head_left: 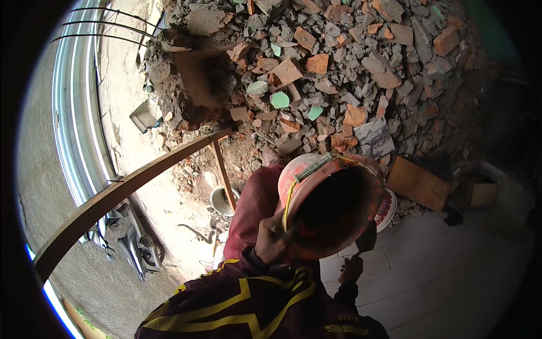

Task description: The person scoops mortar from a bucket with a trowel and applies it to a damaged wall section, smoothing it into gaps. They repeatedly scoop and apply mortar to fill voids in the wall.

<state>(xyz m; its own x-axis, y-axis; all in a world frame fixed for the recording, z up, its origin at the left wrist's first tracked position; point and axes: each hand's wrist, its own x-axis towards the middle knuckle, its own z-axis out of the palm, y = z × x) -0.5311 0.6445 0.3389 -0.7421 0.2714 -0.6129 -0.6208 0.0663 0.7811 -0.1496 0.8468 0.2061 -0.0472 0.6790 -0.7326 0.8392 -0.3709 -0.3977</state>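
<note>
A reddish-orange bucket [288, 169] is tilted in front of my body, its dark mouth turned up toward me. Its inside is too dark to make out. A yellow wire handle with a greenish grip [314, 168] lies along the rim. My left hand [271, 240] is closed on the bucket's near left edge, beside the wire. Lower and to the right, my right hand [351, 268] is wrapped round the handle of a trowel. The trowel's dark blade [366, 237] points up close to the bucket's right side. Partly hidden behind the bucket is a white pail [387, 209].
Broken brick and concrete rubble [339, 73] fills the far side. A wooden beam [130, 183] with a post crosses the left, near a small grey bucket [222, 200]. Metal channels [79, 113] lie at far left; a brown board [418, 183] leans at right above tiled floor [406, 282].
</note>
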